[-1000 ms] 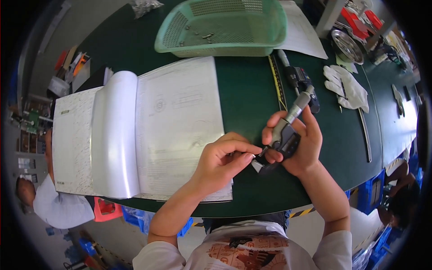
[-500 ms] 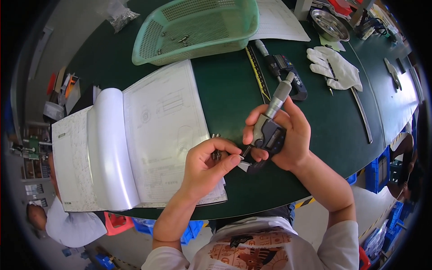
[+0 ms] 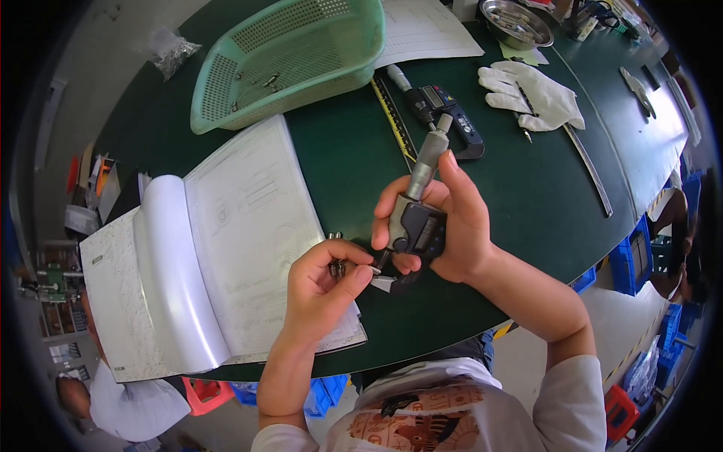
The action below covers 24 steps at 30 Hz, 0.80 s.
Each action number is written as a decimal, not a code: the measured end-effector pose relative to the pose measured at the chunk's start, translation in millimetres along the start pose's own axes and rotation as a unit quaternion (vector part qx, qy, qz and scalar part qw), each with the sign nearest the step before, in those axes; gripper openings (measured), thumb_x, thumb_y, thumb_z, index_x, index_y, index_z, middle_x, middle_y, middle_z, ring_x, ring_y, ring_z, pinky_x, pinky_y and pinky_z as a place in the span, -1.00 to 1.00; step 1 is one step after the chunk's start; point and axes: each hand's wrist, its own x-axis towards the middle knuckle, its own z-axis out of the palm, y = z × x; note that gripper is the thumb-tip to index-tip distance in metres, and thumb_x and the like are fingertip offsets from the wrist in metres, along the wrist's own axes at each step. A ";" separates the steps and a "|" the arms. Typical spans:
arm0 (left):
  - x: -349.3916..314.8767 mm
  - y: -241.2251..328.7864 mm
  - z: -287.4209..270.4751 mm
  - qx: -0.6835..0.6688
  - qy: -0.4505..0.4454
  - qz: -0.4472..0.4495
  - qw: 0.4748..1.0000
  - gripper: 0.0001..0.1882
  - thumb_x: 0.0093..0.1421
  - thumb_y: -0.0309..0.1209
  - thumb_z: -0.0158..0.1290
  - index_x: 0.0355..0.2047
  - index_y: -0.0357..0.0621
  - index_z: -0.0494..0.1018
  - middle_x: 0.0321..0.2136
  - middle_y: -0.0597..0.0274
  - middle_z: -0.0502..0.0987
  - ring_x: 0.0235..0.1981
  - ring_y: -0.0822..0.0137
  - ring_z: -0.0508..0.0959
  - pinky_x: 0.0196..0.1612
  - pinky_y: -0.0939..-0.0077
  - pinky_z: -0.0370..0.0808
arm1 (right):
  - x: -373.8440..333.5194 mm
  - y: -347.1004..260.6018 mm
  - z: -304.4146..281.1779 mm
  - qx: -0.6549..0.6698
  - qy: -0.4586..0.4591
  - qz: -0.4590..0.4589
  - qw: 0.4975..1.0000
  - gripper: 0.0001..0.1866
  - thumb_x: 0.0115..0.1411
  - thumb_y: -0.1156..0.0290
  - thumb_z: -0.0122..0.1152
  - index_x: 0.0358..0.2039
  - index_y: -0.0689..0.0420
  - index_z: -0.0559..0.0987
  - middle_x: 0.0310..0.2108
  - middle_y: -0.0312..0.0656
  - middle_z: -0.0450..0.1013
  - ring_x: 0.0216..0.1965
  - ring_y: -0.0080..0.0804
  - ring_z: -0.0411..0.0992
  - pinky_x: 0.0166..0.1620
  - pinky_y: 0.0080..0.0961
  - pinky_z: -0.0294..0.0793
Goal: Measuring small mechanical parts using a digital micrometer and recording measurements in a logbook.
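My right hand [image 3: 468,239] is wrapped round a digital micrometer [image 3: 419,230], its thimble pointing up and away and its frame toward me. Between thumb and forefinger, my left hand [image 3: 310,292] pinches a small metal pin [image 3: 375,270] at the micrometer's measuring gap. Whether both measuring faces touch the pin is too small to tell. A few more shiny metal pieces [image 3: 337,267] show in the curl of the left fingers, partly hidden. Beyond my hands a second digital micrometer [image 3: 444,113] lies on the green table [image 3: 520,203].
An open book of drawings [image 3: 252,203] lies left, one page rolled back. Behind it stands a green basket [image 3: 301,104] with a few metal pieces. A yellow-black ruler [image 3: 393,120], white glove [image 3: 550,98], steel strip [image 3: 591,172] and metal bowl [image 3: 520,36] lie beyond. Another person [image 3: 139,403] is at left.
The view has turned slightly, so the tabletop things sit further left. Both hands keep the same grip on the micrometer and the pin, with little movement between them.
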 end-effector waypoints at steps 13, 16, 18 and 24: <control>0.3 -4.0 -0.1 0.026 -0.006 0.004 1.000 -0.87 -0.03 -0.62 0.04 -0.42 -0.31 0.37 -0.54 0.37 0.36 -0.58 0.67 0.26 -0.53 0.82 0.18 | -2.4 0.4 3.9 0.001 0.026 0.005 1.000 -0.25 0.11 -0.20 -0.64 -0.41 0.24 0.38 -0.59 -0.08 0.40 -0.75 -0.46 0.24 -0.63 -0.62 0.25; 0.4 -3.3 3.9 0.025 0.009 -0.007 1.000 -0.86 -0.03 -0.62 0.04 -0.41 -0.31 0.36 -0.57 0.41 0.35 -0.61 0.68 0.24 -0.56 0.82 0.16 | -3.0 0.2 3.6 -0.002 0.027 0.004 1.000 -0.25 0.08 -0.23 -0.59 -0.43 0.24 0.39 -0.59 -0.09 0.40 -0.75 -0.46 0.24 -0.62 -0.63 0.25; 0.6 -3.6 4.0 0.028 0.017 -0.004 0.999 -0.86 -0.03 -0.62 0.04 -0.41 -0.30 0.36 -0.59 0.42 0.34 -0.62 0.69 0.24 -0.57 0.83 0.16 | -3.2 0.4 3.4 -0.009 0.024 -0.003 1.000 -0.25 0.07 -0.24 -0.56 -0.44 0.23 0.39 -0.59 -0.10 0.40 -0.74 -0.47 0.25 -0.63 -0.63 0.25; 1.9 -3.6 4.9 0.029 0.005 -0.007 1.000 -0.86 -0.02 -0.63 0.03 -0.41 -0.31 0.35 -0.60 0.42 0.33 -0.61 0.69 0.24 -0.57 0.83 0.16 | -3.0 0.6 2.7 -0.012 0.022 -0.011 1.000 -0.29 0.06 -0.26 -0.46 -0.48 0.19 0.40 -0.59 -0.12 0.40 -0.72 -0.49 0.26 -0.63 -0.64 0.25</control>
